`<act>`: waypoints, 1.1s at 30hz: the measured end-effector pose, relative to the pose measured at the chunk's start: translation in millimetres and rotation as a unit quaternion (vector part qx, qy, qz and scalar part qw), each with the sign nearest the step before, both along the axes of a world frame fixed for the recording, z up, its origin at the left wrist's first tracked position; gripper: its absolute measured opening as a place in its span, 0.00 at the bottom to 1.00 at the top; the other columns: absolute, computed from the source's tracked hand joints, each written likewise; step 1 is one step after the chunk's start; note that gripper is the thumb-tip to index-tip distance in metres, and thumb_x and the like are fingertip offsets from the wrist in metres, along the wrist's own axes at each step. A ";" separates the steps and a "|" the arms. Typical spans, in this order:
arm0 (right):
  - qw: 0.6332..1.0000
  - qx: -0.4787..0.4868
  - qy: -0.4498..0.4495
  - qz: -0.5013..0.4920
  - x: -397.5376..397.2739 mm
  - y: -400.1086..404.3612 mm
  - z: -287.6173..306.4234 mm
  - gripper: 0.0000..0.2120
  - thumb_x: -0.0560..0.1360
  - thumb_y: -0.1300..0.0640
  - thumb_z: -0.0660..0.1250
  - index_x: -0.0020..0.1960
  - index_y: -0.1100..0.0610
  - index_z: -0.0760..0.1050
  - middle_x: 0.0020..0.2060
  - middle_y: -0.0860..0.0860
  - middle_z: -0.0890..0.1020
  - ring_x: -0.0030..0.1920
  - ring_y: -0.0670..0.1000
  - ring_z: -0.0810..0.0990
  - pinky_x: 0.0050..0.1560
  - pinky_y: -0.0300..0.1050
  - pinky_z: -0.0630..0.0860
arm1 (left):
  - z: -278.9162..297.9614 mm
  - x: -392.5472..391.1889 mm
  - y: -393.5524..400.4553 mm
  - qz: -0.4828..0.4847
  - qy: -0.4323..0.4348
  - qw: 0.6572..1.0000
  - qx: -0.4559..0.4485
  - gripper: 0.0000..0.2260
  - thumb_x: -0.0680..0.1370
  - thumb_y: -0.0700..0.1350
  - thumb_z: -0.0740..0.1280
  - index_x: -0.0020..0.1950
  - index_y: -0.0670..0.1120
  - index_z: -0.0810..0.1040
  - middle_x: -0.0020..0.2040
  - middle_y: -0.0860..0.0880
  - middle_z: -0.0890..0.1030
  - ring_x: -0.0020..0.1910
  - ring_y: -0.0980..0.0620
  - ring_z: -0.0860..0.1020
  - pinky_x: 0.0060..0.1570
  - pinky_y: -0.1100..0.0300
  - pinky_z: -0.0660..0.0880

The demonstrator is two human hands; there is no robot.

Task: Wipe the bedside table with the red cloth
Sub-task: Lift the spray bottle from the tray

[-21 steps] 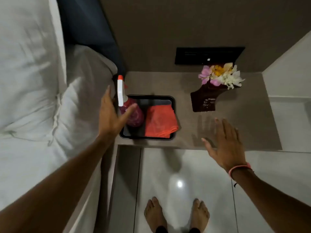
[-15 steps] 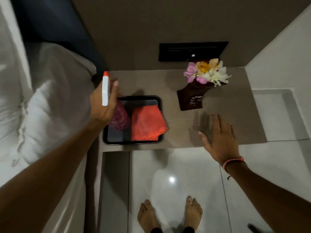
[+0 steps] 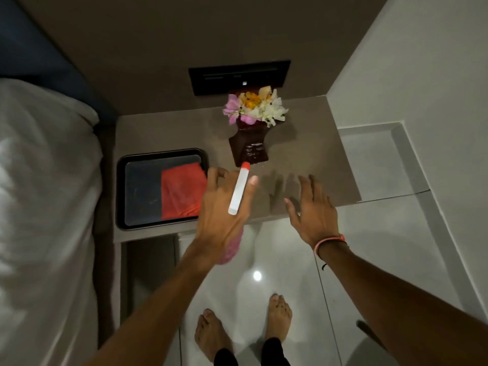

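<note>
The red cloth [image 3: 182,191] lies folded in the right half of a black tray [image 3: 121,191] on the grey bedside table [image 3: 163,133]. My left hand [image 3: 221,210] grips a spray bottle [image 3: 239,191] with a white head, a red nozzle tip and a pink body, held over the table's front edge just right of the tray. The nozzle points toward the vase. My right hand [image 3: 313,210] hovers open over the table's front right part, fingers spread, holding nothing.
A dark vase with pink, white and yellow flowers [image 3: 250,128] stands at the back middle of the table. A black wall panel [image 3: 239,76] sits behind it. The white bed [image 3: 45,207] borders the left. My bare feet [image 3: 245,331] stand on glossy floor tiles.
My left hand closed on the spray bottle in the tray, lifted it out and carried it right, over the table's front edge. The right hand stayed open in about the same place.
</note>
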State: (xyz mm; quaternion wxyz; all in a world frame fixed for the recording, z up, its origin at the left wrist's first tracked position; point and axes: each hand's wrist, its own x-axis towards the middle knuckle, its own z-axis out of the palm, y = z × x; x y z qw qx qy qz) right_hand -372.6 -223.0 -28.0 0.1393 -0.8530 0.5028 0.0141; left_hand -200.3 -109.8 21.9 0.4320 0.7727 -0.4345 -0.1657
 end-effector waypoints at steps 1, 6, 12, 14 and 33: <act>1.000 -0.004 0.007 0.004 -6.8 -4.8 2.6 0.28 0.80 0.43 0.60 0.75 0.56 0.62 0.73 0.62 0.69 0.68 0.63 0.75 0.61 0.60 0.79 | -4.8 -11.5 -1.8 0.003 0.009 1.000 0.007 0.14 0.83 0.61 0.59 0.58 0.55 0.77 0.54 0.52 0.76 0.50 0.50 0.80 0.52 0.59 0.80; 0.997 -0.043 0.058 0.042 -36.1 -28.8 9.4 0.30 0.78 0.43 0.63 0.75 0.57 0.62 0.74 0.63 0.68 0.68 0.64 0.74 0.64 0.62 0.75 | -29.8 -35.4 -10.4 0.082 0.048 0.994 0.052 0.18 0.84 0.51 0.63 0.37 0.44 0.77 0.29 0.43 0.80 0.25 0.47 0.81 0.29 0.47 0.82; 0.990 -0.072 0.095 0.072 -51.4 -40.4 11.6 0.35 0.76 0.39 0.62 0.76 0.57 0.61 0.75 0.64 0.67 0.72 0.65 0.70 0.70 0.64 0.68 | -31.0 -34.0 -15.7 0.074 -0.010 0.994 0.079 0.17 0.83 0.52 0.64 0.40 0.43 0.79 0.29 0.44 0.80 0.25 0.46 0.80 0.28 0.48 0.82; 0.991 -0.068 0.096 0.071 -53.6 -39.7 11.5 0.36 0.77 0.39 0.61 0.77 0.58 0.61 0.76 0.64 0.67 0.72 0.64 0.69 0.71 0.64 0.68 | -30.4 -32.9 -15.8 0.074 -0.015 0.993 0.086 0.18 0.84 0.53 0.63 0.39 0.44 0.78 0.29 0.45 0.80 0.25 0.47 0.79 0.28 0.48 0.82; 0.984 -0.065 0.126 0.103 -29.2 -15.3 8.2 0.44 0.73 0.31 0.58 0.79 0.57 0.56 0.77 0.65 0.63 0.77 0.66 0.62 0.73 0.72 0.61 | -24.0 -2.6 17.4 0.074 0.032 0.994 0.076 0.16 0.81 0.55 0.64 0.50 0.43 0.81 0.38 0.43 0.84 0.32 0.44 0.82 0.37 0.45 0.86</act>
